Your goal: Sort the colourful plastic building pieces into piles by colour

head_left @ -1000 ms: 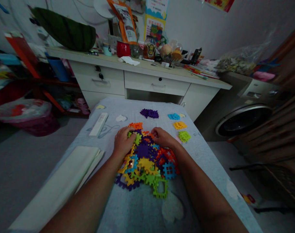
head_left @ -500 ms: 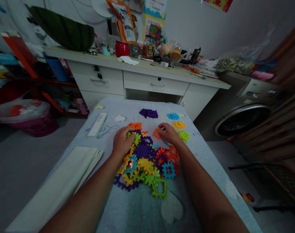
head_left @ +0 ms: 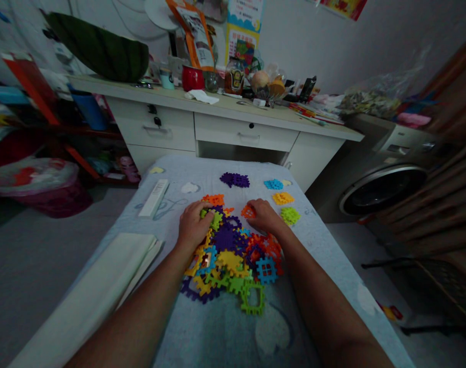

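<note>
A heap of coloured plastic interlocking tiles (head_left: 233, 255) lies on a table under a light blue cloth (head_left: 217, 332). My left hand (head_left: 192, 225) rests on the heap's far left side, fingers curled over a green tile. At the heap's far right edge my right hand (head_left: 264, 215) pinches an orange tile (head_left: 248, 211). Beyond the heap sit small sorted groups: orange tiles (head_left: 213, 199), purple tiles (head_left: 235, 179), blue tiles (head_left: 273, 184), yellow-orange tiles (head_left: 283, 198) and green tiles (head_left: 290, 215).
A white remote (head_left: 153, 197) and folded white cloth (head_left: 102, 286) lie at the table's left. Behind stands a cluttered white desk (head_left: 217, 122) with a watermelon (head_left: 102, 48). A washing machine (head_left: 386, 179) is at the right, a pink basket (head_left: 37, 186) at the left.
My right hand lifted off the heap's top with an orange tile and shifted slightly towards the far right edge. My left hand stayed on the heap.
</note>
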{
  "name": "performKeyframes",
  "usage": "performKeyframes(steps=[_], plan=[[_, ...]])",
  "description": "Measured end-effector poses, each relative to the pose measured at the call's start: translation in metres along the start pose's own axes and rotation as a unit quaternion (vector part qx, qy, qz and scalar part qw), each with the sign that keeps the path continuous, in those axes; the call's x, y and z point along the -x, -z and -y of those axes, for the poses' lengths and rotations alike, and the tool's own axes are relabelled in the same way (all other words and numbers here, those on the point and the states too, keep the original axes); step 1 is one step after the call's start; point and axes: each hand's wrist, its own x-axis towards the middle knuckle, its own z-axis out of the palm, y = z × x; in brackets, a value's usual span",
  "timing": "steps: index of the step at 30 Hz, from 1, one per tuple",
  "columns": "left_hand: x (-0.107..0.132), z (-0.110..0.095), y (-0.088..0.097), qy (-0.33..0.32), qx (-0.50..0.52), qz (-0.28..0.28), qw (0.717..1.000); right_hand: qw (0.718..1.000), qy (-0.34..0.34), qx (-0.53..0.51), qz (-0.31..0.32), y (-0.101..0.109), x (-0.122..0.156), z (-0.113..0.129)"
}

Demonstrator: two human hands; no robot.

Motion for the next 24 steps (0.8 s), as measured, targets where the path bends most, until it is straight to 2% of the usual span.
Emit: performKeyframes(steps=[6, 11, 16, 19, 24], plan=[[0.000, -0.005, 0.003, 0.012, -0.002, 0.006, 1.000, 0.999, -0.010, 0.008, -0.029, 0.018, -0.002, -0.006], [0.000, -0.006, 0.003, 0.013, -0.001, 0.006, 1.000, 0.997, -0.013, 0.022, -0.070, 0.037, -0.020, -0.031], [0.000, -0.005, 0.003, 0.015, -0.003, 0.006, 1.000, 0.992, -0.068, 0.050, -0.095, 0.050, -0.044, -0.054], [0.000, -0.005, 0.003, 0.016, 0.002, 0.007, 1.000, 0.988, -0.106, 0.068, -0.085, 0.052, -0.056, -0.062], [0.000, -0.004, 0.002, 0.013, 0.006, 0.003, 1.000, 0.986, -0.133, 0.100, -0.029, 0.045, -0.066, -0.076]])
